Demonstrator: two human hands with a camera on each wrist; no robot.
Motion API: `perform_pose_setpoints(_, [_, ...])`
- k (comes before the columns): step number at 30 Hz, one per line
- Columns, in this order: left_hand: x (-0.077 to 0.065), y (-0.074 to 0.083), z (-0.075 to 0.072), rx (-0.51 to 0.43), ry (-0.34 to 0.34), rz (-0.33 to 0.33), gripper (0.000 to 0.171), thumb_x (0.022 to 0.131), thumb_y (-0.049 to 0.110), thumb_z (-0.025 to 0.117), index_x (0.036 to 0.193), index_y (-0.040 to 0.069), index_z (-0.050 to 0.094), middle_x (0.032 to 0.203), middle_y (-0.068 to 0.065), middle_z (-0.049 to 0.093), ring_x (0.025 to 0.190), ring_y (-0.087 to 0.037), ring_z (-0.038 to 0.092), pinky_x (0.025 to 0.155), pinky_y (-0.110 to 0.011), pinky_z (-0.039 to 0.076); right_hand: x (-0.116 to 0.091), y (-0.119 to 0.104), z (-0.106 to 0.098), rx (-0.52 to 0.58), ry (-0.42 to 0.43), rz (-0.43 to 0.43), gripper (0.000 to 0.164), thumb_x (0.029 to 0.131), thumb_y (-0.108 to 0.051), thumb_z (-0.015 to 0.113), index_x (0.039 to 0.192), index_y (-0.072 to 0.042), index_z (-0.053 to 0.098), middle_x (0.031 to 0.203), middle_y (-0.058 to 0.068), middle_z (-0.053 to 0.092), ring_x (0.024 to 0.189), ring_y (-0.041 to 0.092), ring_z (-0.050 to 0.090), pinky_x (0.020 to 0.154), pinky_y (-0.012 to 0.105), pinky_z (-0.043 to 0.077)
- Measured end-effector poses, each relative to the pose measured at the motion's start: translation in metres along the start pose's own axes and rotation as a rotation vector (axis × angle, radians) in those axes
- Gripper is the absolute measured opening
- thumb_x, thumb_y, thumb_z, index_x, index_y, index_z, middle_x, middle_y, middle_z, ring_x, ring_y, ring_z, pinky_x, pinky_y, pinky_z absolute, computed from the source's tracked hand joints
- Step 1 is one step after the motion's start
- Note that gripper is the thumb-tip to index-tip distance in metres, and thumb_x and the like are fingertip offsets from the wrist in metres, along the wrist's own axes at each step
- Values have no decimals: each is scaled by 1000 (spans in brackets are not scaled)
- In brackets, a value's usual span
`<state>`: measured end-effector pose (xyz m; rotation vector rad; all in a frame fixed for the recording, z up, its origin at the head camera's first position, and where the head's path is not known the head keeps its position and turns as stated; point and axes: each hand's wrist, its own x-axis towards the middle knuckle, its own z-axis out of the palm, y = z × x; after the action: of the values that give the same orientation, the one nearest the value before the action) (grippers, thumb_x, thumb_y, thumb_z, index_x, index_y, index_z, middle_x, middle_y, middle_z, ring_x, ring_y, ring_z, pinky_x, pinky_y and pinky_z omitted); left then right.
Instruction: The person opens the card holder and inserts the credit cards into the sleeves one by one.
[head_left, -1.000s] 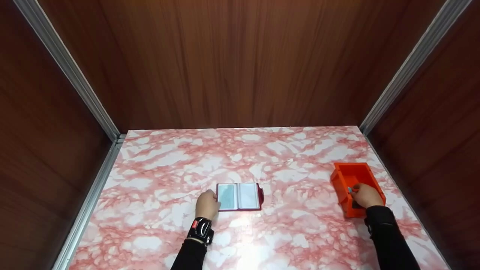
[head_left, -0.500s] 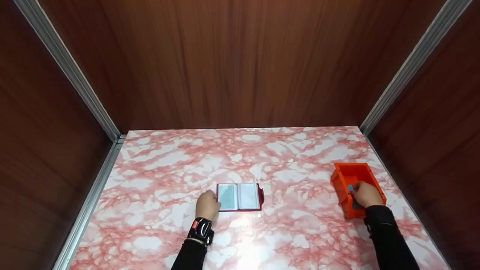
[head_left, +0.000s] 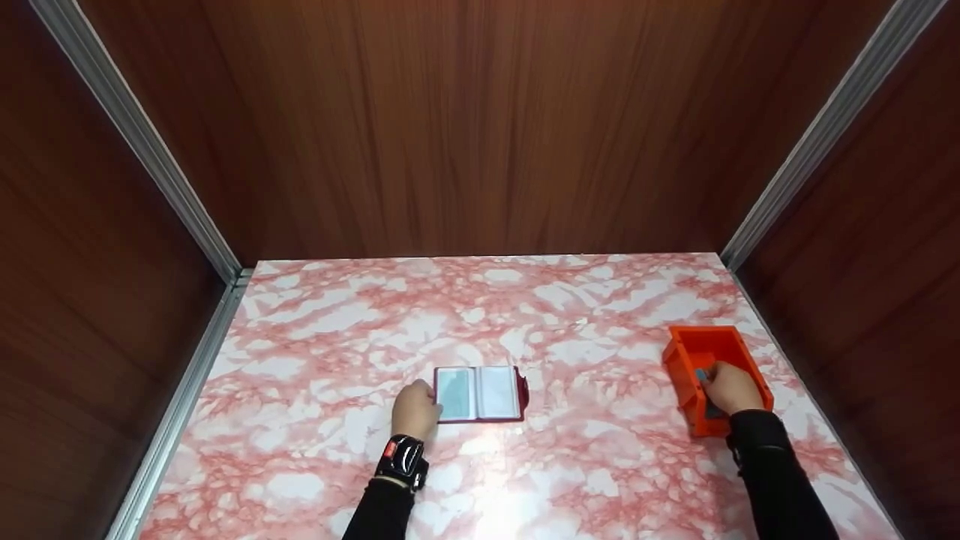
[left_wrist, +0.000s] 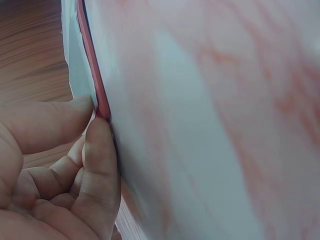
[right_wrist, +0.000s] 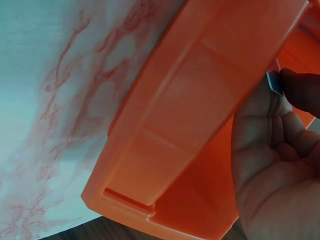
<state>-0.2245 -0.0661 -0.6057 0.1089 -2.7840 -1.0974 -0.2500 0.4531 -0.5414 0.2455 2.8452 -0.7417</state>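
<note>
An open card holder (head_left: 497, 391) with a dark red cover and clear sleeves lies on the table, its left page tinted pale green. At its left edge is my left hand (head_left: 415, 409); in the left wrist view, thumb and fingertip pinch the red cover edge (left_wrist: 95, 65). My right hand (head_left: 733, 388) reaches into an orange plastic bin (head_left: 679, 375) at the right. Between its thumb and finger it pinches a small blue card (right_wrist: 273, 82), of which only a corner shows. Something dark (head_left: 712, 411) shows below that hand inside the bin, mostly hidden.
The tabletop (head_left: 337, 322) has a pink and white marbled surface. Brown wood-grain panels (head_left: 480, 150) stand behind it and on both sides, with metal rails (head_left: 172, 180) at the corners. The bin is near the right panel.
The blue card's corner has come up slightly and shows more beside my right fingers than a second ago. My left hand, the card holder and the bin stay in place.
</note>
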Motion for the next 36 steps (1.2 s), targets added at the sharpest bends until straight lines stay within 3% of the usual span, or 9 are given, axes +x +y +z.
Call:
perform_pose_setpoints(10, [-1,-1,1,19,17,40,20,69,0,80,78,1,62,71,-8,62,73,-33,62,74,-46,51,1,2,1,-50,59,-58,18,96,-8,57,92,10,55,80,19,56,73,33,53,72,48,47])
perform_pose_setpoints(19, [-2,-1,-1,8,2,28,19,70,-1,79,79,0,62,72,-9,62,72,-33,62,74,-47,51,-4,-1,-15,-58,145,-111,21,90,-5,59,98,14,57,90,28,61,79,40,57,74,53,47])
perform_pose_setpoints(25, [-1,-1,-2,11,-8,19,19,71,0,79,82,-1,63,73,-9,62,73,-32,62,75,-46,51,-8,-5,-28,-56,136,-87,28,93,-6,57,108,17,56,101,33,60,82,40,57,75,53,49])
perform_pose_setpoints(36, [-2,0,-1,2,0,20,20,71,0,79,82,-1,62,72,-8,62,72,-32,62,74,-46,51,-8,-10,-41,-56,228,-145,23,91,-5,58,103,15,57,94,30,61,76,38,56,70,51,49])
